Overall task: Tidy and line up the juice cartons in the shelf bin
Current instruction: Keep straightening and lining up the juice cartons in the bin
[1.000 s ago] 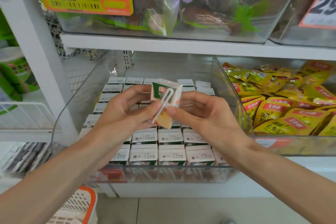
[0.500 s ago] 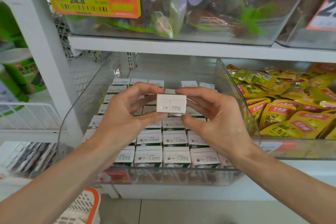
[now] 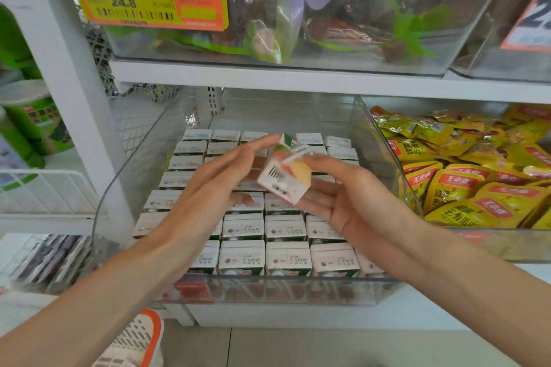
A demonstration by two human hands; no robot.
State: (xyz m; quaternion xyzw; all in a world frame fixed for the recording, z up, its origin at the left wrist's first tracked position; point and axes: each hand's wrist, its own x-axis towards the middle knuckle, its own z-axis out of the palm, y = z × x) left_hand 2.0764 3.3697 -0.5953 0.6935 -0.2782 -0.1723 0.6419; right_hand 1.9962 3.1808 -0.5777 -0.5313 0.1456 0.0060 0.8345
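Tipping over since half a second ago, the small white-and-orange cardboard juice carton [image 3: 283,171] is no longer showing you its flat top; it is now tilting, with its printed face and taped straw turning up toward you. Your right hand [image 3: 346,208] is cradling it from 5 o'clock, fingers loosely curled beneath it and thumb pressing on its upper right edge. Your left hand [image 3: 214,185] is lying almost flat at 9 o'clock of it, fingers straight and holding nothing; blur is hiding whether the tips are touching its top corner. The carton is hanging above the middle rows of white-topped cartons [image 3: 243,228] standing in the clear plastic shelf bin [image 3: 283,292]. It is looking light and stiff at the corners but easily dented, so you are probably better off pinching its two broad faces and staying off the straw.
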